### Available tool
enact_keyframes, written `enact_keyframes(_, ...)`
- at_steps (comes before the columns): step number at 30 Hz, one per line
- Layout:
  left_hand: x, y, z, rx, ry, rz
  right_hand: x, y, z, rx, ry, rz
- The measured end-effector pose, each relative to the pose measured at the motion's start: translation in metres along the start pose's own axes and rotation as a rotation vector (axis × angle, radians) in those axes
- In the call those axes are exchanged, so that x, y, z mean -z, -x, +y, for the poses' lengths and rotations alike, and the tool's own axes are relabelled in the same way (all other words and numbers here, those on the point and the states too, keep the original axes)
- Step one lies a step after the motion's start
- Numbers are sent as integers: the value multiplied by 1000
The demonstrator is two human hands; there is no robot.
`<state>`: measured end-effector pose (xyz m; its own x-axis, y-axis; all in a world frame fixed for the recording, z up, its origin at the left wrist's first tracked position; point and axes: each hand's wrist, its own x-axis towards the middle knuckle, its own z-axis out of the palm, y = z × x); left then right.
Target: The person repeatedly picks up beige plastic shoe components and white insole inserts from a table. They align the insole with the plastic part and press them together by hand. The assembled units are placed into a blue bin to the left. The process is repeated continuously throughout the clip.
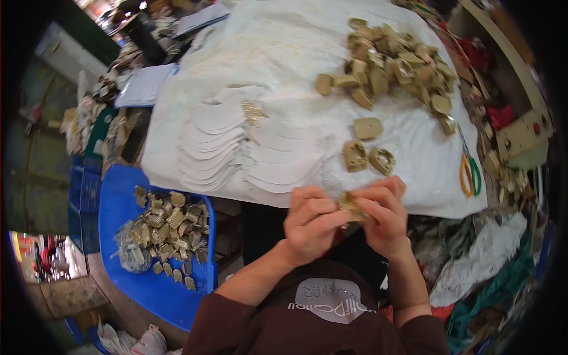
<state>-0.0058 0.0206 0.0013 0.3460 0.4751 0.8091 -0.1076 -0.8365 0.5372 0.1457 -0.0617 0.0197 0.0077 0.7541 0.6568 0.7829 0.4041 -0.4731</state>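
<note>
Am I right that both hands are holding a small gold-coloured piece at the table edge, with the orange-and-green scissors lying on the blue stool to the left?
Not quite. The head view shows both hands, left hand and right hand, holding the small gold-coloured piece at the table edge, but the orange-and-green scissors lie on the white table cover to the right. The blue stool holds a heap of gold-coloured pieces.

On the bench (pixel 296 53), a heap of small pieces (pixel 396 62) lies toward the far right corner, stacked curved sheets (pixel 236 154) near the left edge, scissors (pixel 469 171) at the right edge. Left of the bench, a tray (pixel 127 272) holds more pieces.
</note>
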Motion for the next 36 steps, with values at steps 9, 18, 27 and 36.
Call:
enact_keyframes(9,19,-7,6,140,101,3,-1,25,-20,-779,-787,91)
enact_keyframes(18,12,1,18,7,142,-312,-1,37,-30,-857,-1268,293)
enact_keyframes(27,-1,-5,26,-98,-185,-423,0,40,-43,-936,-1011,208)
enact_keyframes(36,0,2,19,140,30,-352,12,35,-21,-632,-727,-49)
